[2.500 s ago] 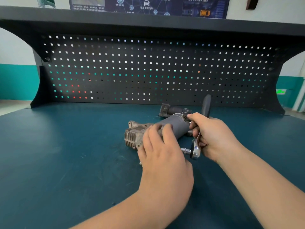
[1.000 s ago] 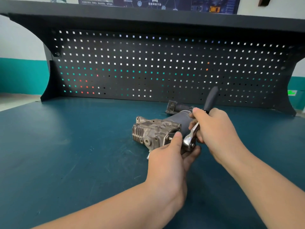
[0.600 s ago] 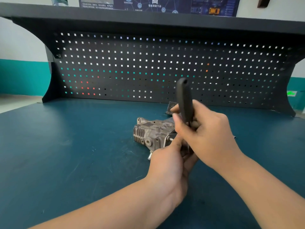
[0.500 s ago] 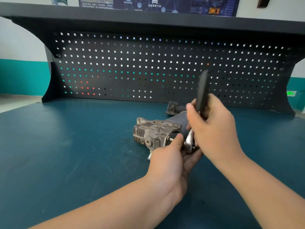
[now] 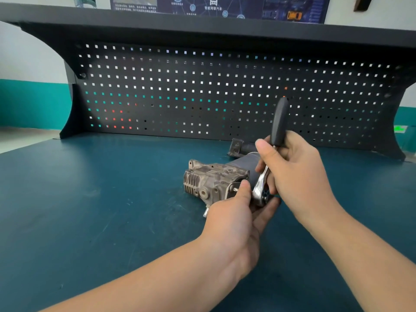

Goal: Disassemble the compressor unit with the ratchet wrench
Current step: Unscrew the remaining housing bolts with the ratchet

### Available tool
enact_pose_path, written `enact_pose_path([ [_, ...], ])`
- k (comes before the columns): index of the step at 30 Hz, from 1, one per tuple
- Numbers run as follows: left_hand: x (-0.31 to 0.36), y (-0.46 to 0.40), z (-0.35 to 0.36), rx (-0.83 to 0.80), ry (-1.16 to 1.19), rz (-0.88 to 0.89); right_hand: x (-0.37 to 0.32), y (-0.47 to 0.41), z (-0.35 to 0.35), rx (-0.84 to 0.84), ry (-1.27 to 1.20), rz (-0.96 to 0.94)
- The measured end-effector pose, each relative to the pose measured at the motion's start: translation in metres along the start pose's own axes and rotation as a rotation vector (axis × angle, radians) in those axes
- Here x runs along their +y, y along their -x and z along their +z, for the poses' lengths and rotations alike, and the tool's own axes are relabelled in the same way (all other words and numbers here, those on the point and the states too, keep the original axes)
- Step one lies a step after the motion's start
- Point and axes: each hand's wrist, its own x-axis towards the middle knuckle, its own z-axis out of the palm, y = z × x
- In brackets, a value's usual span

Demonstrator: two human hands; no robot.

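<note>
Compressor unit [image 5: 213, 180], bolt hidden behind left hand [image 5: 234, 224]

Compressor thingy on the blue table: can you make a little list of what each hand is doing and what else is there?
compressor unit: lies on its side on the blue table
ratchet wrench: black handle points up, silver head low beside the unit
right hand: grips the wrench
left hand: holds the wrench head, thumb by the unit's bracket
behind: black pegboard
</note>
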Motion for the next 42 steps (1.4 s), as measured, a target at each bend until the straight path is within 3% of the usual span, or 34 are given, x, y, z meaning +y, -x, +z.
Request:
enact_pose_path([
  [3, -0.001, -0.002, -0.001, -0.025, -0.014, -0.002, -0.003, 0.007, 0.001, -0.095, 0.048, -0.189],
  [6, -0.002, -0.002, -0.004, -0.108, -0.081, -0.016, -0.002, 0.015, 0.002, -0.247, 0.355, -0.516],
  [8, -0.003, -0.001, -0.005, -0.120, -0.071, -0.019, -0.002, 0.014, 0.000, -0.250, 0.425, -0.562],
  [14, -0.004, -0.002, -0.002, 0.017, -0.061, -0.001, 0.003, 0.004, -0.001, -0.068, 0.093, -0.073],
  [16, -0.005, -0.002, -0.004, 0.061, -0.144, 0.002, 0.009, -0.003, -0.001, 0.023, -0.003, 0.205],
  [19, -0.005, -0.004, -0.005, 0.081, -0.194, -0.004, 0.022, -0.007, -0.002, 0.085, -0.357, 0.708],
  [22, -0.005, -0.003, -0.005, 0.086, -0.213, 0.002, 0.027, -0.007, -0.001, 0.063, -0.515, 0.866],
  [25, -0.004, -0.001, -0.003, 0.094, -0.194, -0.002, 0.018, -0.006, 0.001, 0.119, -0.401, 0.630],
  [30, 0.000, 0.002, -0.001, -0.004, -0.164, -0.044, -0.006, 0.015, 0.007, -0.047, 0.105, -0.226],
  [33, 0.002, 0.004, -0.004, -0.063, -0.200, -0.071, -0.007, 0.021, 0.008, -0.138, 0.276, -0.369],
  [37, 0.001, 0.002, -0.001, 0.077, -0.239, -0.045, -0.005, 0.015, 0.005, -0.070, 0.073, -0.150],
  [42, -0.003, -0.002, -0.003, 0.134, -0.258, 0.007, 0.013, -0.001, 0.004, 0.150, -0.337, 0.601],
])
